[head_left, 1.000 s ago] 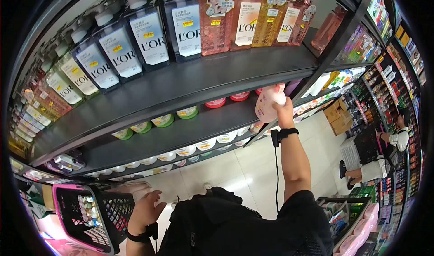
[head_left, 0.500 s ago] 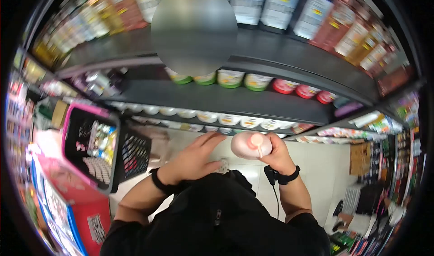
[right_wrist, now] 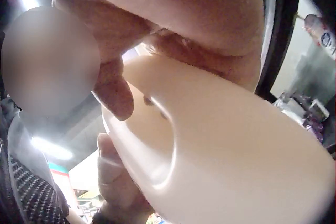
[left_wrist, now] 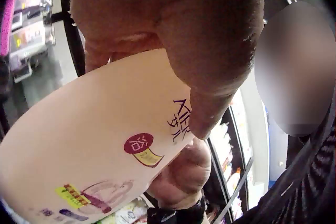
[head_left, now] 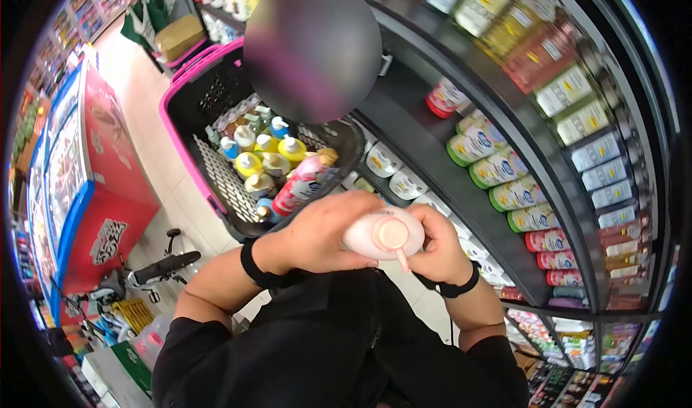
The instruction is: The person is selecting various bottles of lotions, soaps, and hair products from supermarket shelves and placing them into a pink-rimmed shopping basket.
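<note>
A pale pink pump bottle (head_left: 364,238) is held between both hands in front of the chest, its pump top (head_left: 393,233) facing the head camera. My left hand (head_left: 317,228) grips one side of it. The thumb and fingers reach around the bottle's printed face (left_wrist: 94,124) in the left wrist view, where a small yellow sticker and a round red mark show. On the opposite side my right hand (head_left: 445,249) holds the bottle at its moulded handle (right_wrist: 157,176), seen in the right wrist view. Part of the bottle is hidden behind the fingers.
A black shopping basket with a pink rim (head_left: 180,138) stands beyond the left hand, holding several bottles (head_left: 292,148). Shelves (head_left: 440,138) with tubs and bottles line the right. A red freezer (head_left: 119,163) and a small bicycle (head_left: 166,267) are at the left.
My right hand has brought the pump bottle from the shelf to the chest. The left hand has come up and taken hold of it too. The view has turned toward the basket.
</note>
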Demonstrator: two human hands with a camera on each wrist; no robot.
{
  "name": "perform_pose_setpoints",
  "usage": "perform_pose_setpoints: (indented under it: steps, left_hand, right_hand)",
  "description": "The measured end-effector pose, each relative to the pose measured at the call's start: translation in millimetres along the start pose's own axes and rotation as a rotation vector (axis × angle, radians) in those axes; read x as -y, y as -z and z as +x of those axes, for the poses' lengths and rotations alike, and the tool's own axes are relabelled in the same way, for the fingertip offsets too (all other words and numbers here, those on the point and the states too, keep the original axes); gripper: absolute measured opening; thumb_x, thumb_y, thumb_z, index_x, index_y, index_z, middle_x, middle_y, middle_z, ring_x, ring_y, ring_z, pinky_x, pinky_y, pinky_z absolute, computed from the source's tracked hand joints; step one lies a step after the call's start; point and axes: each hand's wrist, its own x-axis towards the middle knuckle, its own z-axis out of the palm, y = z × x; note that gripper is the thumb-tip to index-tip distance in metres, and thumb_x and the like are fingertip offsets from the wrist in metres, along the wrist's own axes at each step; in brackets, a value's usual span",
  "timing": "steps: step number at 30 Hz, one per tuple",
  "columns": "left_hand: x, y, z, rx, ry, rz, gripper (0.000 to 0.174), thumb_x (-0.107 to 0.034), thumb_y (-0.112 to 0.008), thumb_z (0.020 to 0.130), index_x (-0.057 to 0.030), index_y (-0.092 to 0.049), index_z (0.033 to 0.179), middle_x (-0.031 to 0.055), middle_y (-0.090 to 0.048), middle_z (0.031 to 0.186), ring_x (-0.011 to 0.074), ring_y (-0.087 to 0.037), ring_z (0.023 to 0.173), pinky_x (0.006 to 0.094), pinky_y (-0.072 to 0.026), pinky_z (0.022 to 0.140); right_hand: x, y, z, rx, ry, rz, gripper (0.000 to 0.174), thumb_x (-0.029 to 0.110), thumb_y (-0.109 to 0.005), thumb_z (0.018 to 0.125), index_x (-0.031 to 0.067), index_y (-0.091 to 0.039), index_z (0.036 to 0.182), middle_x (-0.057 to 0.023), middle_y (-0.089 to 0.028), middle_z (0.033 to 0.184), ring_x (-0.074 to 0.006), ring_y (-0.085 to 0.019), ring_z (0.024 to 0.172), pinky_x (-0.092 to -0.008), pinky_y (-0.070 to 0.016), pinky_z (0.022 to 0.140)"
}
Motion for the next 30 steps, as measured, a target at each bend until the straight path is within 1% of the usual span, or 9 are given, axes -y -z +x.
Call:
perform_pose_setpoints:
  steps: [5,9,11,15,16,19,20,24,30]
  left_hand:
    - [26,78,-44,-0.196,0.082,0.119,0.08,-0.021,-0.09,0.065,-0.0021,-0.053,0.133,0.0193,-0.062,0.125,0.0395,-0.062,0.113,0.0448,-0.0506,0.096]
    - [43,122,-72,-0.243,0.298,0.145,0.08,-0.018,-0.088,0.067,-0.0026,-0.051,0.136,0.0207,-0.061,0.128,0.0403,-0.06,0.118,0.0443,-0.0489,0.1]
    - [62,129,-94,-0.377,0.403,0.222,0.077,-0.016,-0.086,0.071,-0.002,-0.05,0.137,0.0224,-0.06,0.129,0.04,-0.059,0.12,0.0444,-0.0481,0.101]
    - [73,131,-141,-0.492,0.669,0.36,0.062,-0.012,-0.079,0.08,0.0019,-0.052,0.134,0.0223,-0.06,0.127,0.0385,-0.058,0.122,0.0427,-0.0456,0.105]
    - [75,129,-154,-0.477,0.675,0.45,0.051,-0.012,-0.076,0.081,0.0019,-0.057,0.126,0.0223,-0.06,0.125,0.0411,-0.056,0.122,0.0455,-0.0441,0.106]
    - [77,123,-180,-0.47,0.652,0.564,0.046,-0.012,-0.077,0.078,0.0017,-0.061,0.119,0.0213,-0.061,0.123,0.0422,-0.054,0.123,0.0478,-0.0433,0.107]
    - [80,120,-188,-0.491,0.669,0.583,0.043,-0.011,-0.077,0.077,0.001,-0.063,0.116,0.0204,-0.061,0.123,0.0428,-0.052,0.125,0.0492,-0.0432,0.107]
    - [84,113,-200,-0.489,0.713,0.562,0.043,-0.011,-0.076,0.078,-0.001,-0.063,0.117,0.0193,-0.06,0.127,0.0438,-0.049,0.129,0.0501,-0.0423,0.108]
    - [85,98,-196,-0.323,0.691,0.679,0.038,-0.014,-0.074,0.08,-0.0079,-0.066,0.117,0.0123,-0.061,0.13,0.0413,-0.046,0.134,0.0521,-0.0363,0.112]
  right_hand:
    - [49,-45,109,0.168,0.075,-0.414,0.041,0.011,-0.083,0.072,0.004,-0.061,0.105,-0.0076,-0.064,0.102,-0.0165,-0.062,0.096,-0.0302,-0.0489,0.085]
    - [31,-93,177,0.231,-0.001,-0.384,0.038,0.011,-0.08,0.073,0.0035,-0.061,0.104,-0.0078,-0.065,0.099,-0.0166,-0.062,0.088,-0.0312,-0.0504,0.079]
    - [4,-117,200,0.196,-0.077,-0.3,0.036,0.012,-0.079,0.075,0.0023,-0.061,0.105,-0.0161,-0.068,0.099,-0.0279,-0.068,0.092,-0.038,-0.0528,0.082]
    - [-30,-149,229,0.238,-0.198,-0.151,0.039,0.009,-0.08,0.075,0.0002,-0.062,0.109,-0.0129,-0.07,0.102,-0.0197,-0.068,0.096,-0.0344,-0.0533,0.085]
    - [-39,-155,236,0.268,-0.179,-0.144,0.035,0.005,-0.075,0.075,0.0016,-0.06,0.106,-0.0072,-0.067,0.1,-0.0139,-0.065,0.093,-0.0306,-0.0529,0.081]
    - [-50,-173,248,0.346,-0.105,-0.343,0.035,0.007,-0.077,0.075,0.0023,-0.061,0.106,-0.0107,-0.068,0.098,-0.0207,-0.067,0.092,-0.0341,-0.053,0.081]
    - [-54,-176,254,0.417,-0.076,-0.436,0.035,0.01,-0.08,0.074,0.0027,-0.062,0.103,-0.0155,-0.068,0.099,-0.0307,-0.068,0.092,-0.0385,-0.0527,0.081]
    - [-80,-187,264,0.65,-0.026,-0.5,0.036,0.008,-0.081,0.068,0.0032,-0.065,0.101,-0.017,-0.067,0.098,-0.0384,-0.065,0.094,-0.0422,-0.0516,0.084]
    - [-114,-198,263,0.9,0.262,-0.549,0.022,0.013,-0.069,0.08,0.0049,-0.068,0.1,-0.0178,-0.066,0.105,-0.0377,-0.062,0.104,-0.044,-0.0487,0.093]
